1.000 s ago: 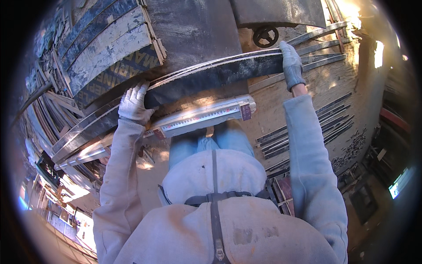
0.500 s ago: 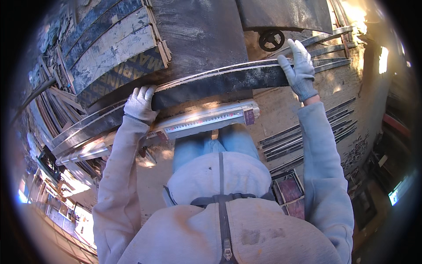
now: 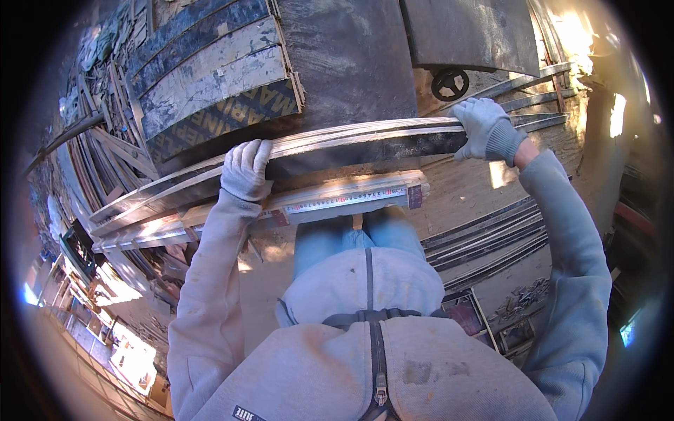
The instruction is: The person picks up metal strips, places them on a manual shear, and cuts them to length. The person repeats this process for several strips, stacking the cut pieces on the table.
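A stack of long plywood strips with dark faces and pale edges lies crosswise in front of me. My left hand, in a whitish knit glove, grips the strips left of centre, fingers over the top edges. At their right end, my right hand, gloved alike, is closed round the strips with its thumb on the near side. Nearer to me, a measuring scale runs along a metal-edged rail, parallel to the strips. The left ends of the strips reach past my left hand above that rail.
A dark tabletop spreads beyond the strips, with stacked plywood offcuts on its left. A black handwheel sits under the second dark panel. More strips lie on the ground at right; scrap wood piles up at far left.
My right hand has gone from raised, spread fingers to a closed grip on the strips' right end. The strips show more of their pale top edges. The whole view has shifted slightly.
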Demonstrator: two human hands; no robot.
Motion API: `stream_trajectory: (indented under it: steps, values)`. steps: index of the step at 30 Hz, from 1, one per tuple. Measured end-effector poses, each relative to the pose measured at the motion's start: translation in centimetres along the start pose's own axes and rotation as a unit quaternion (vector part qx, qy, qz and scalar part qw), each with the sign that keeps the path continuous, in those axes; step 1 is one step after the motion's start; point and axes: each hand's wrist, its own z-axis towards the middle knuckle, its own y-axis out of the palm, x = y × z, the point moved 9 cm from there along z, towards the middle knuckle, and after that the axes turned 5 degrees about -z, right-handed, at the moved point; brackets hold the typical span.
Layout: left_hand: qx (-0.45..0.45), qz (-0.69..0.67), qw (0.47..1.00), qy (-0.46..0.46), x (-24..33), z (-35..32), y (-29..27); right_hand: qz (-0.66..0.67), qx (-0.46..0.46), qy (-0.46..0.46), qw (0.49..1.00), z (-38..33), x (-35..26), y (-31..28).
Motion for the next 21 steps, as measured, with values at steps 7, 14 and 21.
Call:
stream_trajectory:
  steps: [7, 14, 21]
  values:
    - [0.006, -0.019, 0.999, -0.033, 2.3, 0.9, -1.3, -0.117, 0.351, 0.004, 0.929, -1.9, -1.9, 1.5]
    - [-0.122, -0.02, 0.985, -0.117, 1.3, 2.6, 5.3, -0.042, 0.33, 0.036, 0.942, -1.3, -0.4, 5.7]
    - [-0.067, 0.005, 0.994, -0.084, 1.8, 2.2, 4.9, 0.673, 0.333, 0.273, 0.602, 0.2, 8.6, 12.6]
